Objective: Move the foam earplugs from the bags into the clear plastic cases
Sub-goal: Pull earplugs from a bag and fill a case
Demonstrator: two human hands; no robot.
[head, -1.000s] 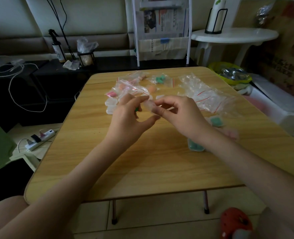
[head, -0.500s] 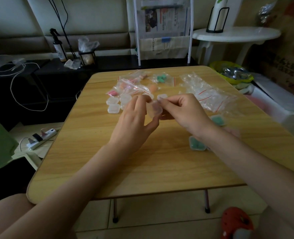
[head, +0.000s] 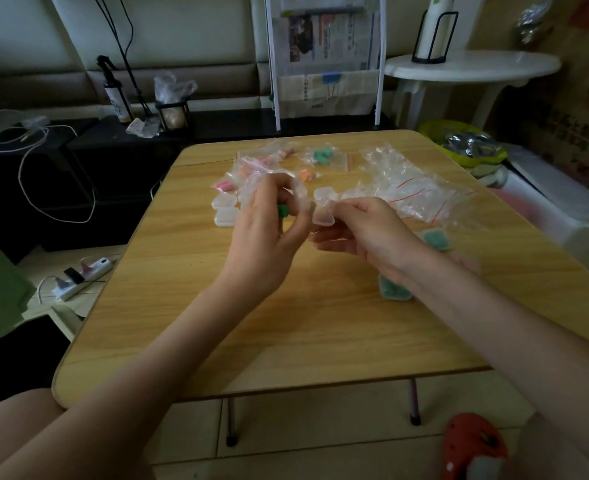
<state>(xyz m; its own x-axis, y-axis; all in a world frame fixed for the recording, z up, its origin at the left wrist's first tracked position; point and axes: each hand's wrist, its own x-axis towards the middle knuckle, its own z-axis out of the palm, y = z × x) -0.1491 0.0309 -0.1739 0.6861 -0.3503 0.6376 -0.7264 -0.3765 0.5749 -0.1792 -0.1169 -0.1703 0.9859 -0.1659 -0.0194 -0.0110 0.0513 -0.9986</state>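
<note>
Since a moment ago I see the hands lifted slightly and a green earplug (head: 283, 211) appear in the left hand (head: 263, 237), fingers curled round it. The right hand (head: 365, 230) pinches an open clear case (head: 323, 206) above the table (head: 320, 323), near the bags (head: 407, 181).

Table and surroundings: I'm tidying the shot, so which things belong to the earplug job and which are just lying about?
Part of the job:
- green earplug pinched in the left hand
- open clear case held by the right hand
- bagged earplugs
- empty cases
- filled cases

Lying about:
- spray bottle
- power strip
- newspaper rack
- red shoe
</note>
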